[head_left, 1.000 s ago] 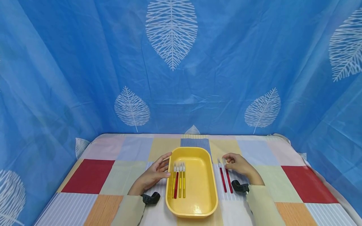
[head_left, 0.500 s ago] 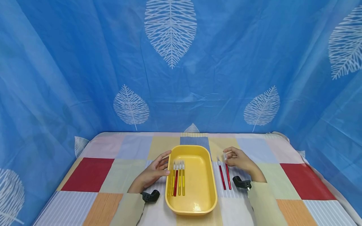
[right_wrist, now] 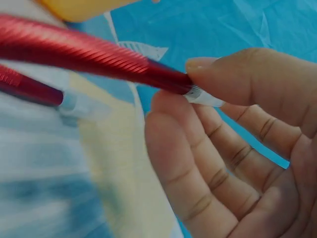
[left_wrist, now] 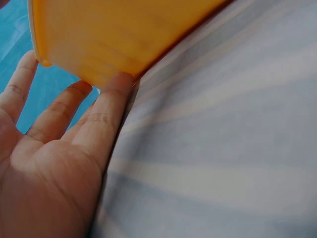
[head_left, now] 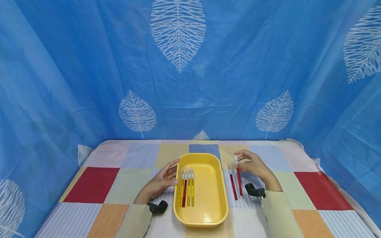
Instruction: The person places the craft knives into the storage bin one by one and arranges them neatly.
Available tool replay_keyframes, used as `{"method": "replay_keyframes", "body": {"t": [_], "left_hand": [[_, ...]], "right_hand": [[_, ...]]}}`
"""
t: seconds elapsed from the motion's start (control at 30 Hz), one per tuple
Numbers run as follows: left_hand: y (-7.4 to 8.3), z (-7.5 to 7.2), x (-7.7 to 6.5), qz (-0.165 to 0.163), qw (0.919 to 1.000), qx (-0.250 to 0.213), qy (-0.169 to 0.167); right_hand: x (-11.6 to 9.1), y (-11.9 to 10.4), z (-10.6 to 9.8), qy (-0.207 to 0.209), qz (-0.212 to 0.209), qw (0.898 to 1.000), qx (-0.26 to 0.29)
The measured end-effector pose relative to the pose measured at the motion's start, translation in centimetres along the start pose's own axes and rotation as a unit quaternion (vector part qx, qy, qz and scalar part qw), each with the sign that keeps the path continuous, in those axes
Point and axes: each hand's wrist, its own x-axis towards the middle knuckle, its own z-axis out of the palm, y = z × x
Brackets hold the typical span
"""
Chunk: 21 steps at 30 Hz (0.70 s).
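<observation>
In the head view, my right hand (head_left: 256, 167) pinches the clear-capped end of a red craft knife (head_left: 239, 181) between thumb and fingers. That end is raised, with the handle slanting down toward me. A second red craft knife (head_left: 233, 186) lies on the cloth just left of it, untouched. My left hand (head_left: 159, 183) rests against the left side of a yellow tray (head_left: 209, 211). Its fingers are fairly straight, and in the left wrist view the fingertips (left_wrist: 116, 87) touch the tray's outer wall. Inside the tray lie three yellow craft knives (head_left: 192, 193) and a red one (head_left: 184, 193), side by side, capped ends away from me.
A patchwork cloth (head_left: 128, 185) covers the table. Blue curtains (head_left: 220, 82) with white leaf prints hang behind and at both sides. Each wrist wears a black camera, the left camera (head_left: 158, 207) near the tray's left wall.
My right hand has risen and shifted slightly away from me, tilting up the capped end of the red craft knife. The left hand, the tray and its contents stay put.
</observation>
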Motion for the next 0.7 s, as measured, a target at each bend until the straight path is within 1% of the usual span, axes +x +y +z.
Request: {"method": "replay_keyframes", "body": {"t": [0.13, 0.47, 0.7], "left_hand": [[-0.1, -0.1, 0.0, 0.002, 1.0000, 0.000, -0.001], [0.0, -0.1, -0.1, 0.001, 1.0000, -0.002, 0.002], [0.2, 0.2, -0.1, -0.007, 0.9999, -0.002, 0.008]], "right_hand": [[0.1, -0.7, 0.1, -0.001, -0.014, 1.000, 0.011], [-0.2, -3.0, 0.8, -0.005, -0.063, 0.998, 0.016], [-0.3, -4.0, 1.7, -0.015, -0.074, 0.997, 0.007]]}}
